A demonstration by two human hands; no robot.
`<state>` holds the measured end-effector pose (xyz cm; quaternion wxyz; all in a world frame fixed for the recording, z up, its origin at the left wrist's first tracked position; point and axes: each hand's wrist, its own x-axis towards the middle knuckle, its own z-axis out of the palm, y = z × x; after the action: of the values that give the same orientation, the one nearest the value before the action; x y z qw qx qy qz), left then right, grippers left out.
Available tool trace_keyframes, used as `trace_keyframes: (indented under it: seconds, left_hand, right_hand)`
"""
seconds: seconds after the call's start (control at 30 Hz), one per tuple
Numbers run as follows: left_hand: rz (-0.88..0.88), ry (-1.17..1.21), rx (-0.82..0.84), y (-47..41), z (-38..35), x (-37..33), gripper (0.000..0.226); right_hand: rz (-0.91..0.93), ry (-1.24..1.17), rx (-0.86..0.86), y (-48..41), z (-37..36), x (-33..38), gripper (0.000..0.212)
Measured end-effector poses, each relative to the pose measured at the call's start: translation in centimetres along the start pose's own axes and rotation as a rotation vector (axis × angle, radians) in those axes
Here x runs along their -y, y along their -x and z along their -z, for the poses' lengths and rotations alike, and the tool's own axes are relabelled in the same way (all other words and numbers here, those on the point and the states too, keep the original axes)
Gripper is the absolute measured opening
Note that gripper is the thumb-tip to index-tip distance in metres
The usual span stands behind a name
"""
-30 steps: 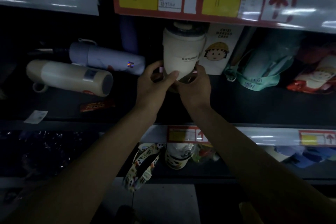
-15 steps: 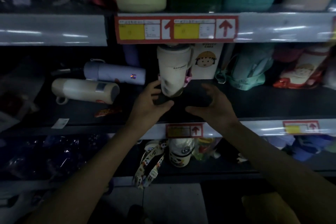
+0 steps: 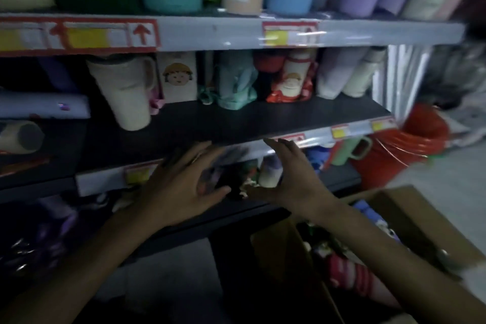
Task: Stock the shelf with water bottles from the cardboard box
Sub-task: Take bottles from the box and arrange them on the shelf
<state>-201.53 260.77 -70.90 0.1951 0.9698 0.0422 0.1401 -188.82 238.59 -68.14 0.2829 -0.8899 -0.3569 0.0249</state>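
The shelf (image 3: 236, 123) fills most of the frame, its dark middle board running from the left edge to the centre right. The cardboard box (image 3: 410, 208) sits open at lower right, with wrapped bottles (image 3: 349, 273) packed inside it, under the right forearm. A red bucket (image 3: 410, 150) stands on the floor just beyond the box, at the shelf's end.

On the middle board, left of centre, a cream tumbler (image 3: 126, 92) with a handle stands free of both hands and looks tilted, though the wide lens may exaggerate this. It seems the likeliest thing to go wrong: a brush from an arm could tip it over the front edge. At far left a lavender bottle (image 3: 44, 106) lies on its side and could roll if nudged.

The left hand (image 3: 181, 192) and right hand (image 3: 286, 181) hover at centre frame before the lower price strip, fingers spread and holding nothing; the left is blurred.

Reaching into the box, the raised flap and dim light could cause a snag or a poor grip. A cartoon carton (image 3: 178, 76) crowds the tumbler's right side, leaving little room there.
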Motion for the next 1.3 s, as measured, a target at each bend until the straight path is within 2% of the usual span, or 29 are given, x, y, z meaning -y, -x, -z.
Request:
trace_keyframes:
  seconds: [0.17, 0.37, 0.43, 0.53, 0.6, 0.67, 0.87, 1.07, 1.3]
  left_hand:
    - [-0.110, -0.049, 0.170, -1.3, -4.6, -4.7, 0.087]
    - [-0.201, -0.065, 0.355, -3.7, -10.2, -10.6, 0.086]
    - [-0.236, -0.073, 0.420, -3.6, -12.1, -12.3, 0.085]
    - [-0.307, -0.129, 0.485, -3.1, -15.0, -14.2, 0.082]
    - [-0.317, -0.139, 0.551, -2.9, -17.3, -15.1, 0.079]
    - [-0.308, -0.136, 0.596, -2.8, -19.6, -16.0, 0.079]
    - [-0.342, -0.198, 0.754, -3.9, -27.5, -19.9, 0.093]
    - [-0.301, -0.236, 0.873, -5.0, -34.1, -23.5, 0.108]
    - [-0.232, -0.162, 0.802, -4.8, -35.3, -24.3, 0.076]
  right_hand:
    - [-0.126, 0.100, 0.054, 6.1, 3.3, -7.0, 0.112]
    - [-0.505, 0.262, 0.171, 12.0, 6.5, -16.8, 0.086]
    - [-0.627, 0.284, 0.219, 13.8, 6.4, -20.4, 0.084]
    - [-0.781, 0.184, 0.342, 16.3, 4.6, -26.1, 0.084]
    - [-0.787, 0.231, 0.408, 17.9, 2.7, -29.4, 0.082]
    - [-0.726, 0.272, 0.459, 19.6, 1.2, -31.2, 0.092]
    - [-0.698, 0.409, 0.587, 23.0, 2.6, -28.0, 0.087]
    - [-0.659, 0.420, 0.575, 22.4, 2.4, -28.4, 0.074]
    - [-0.625, 0.468, 0.580, 22.4, 2.4, -27.8, 0.069]
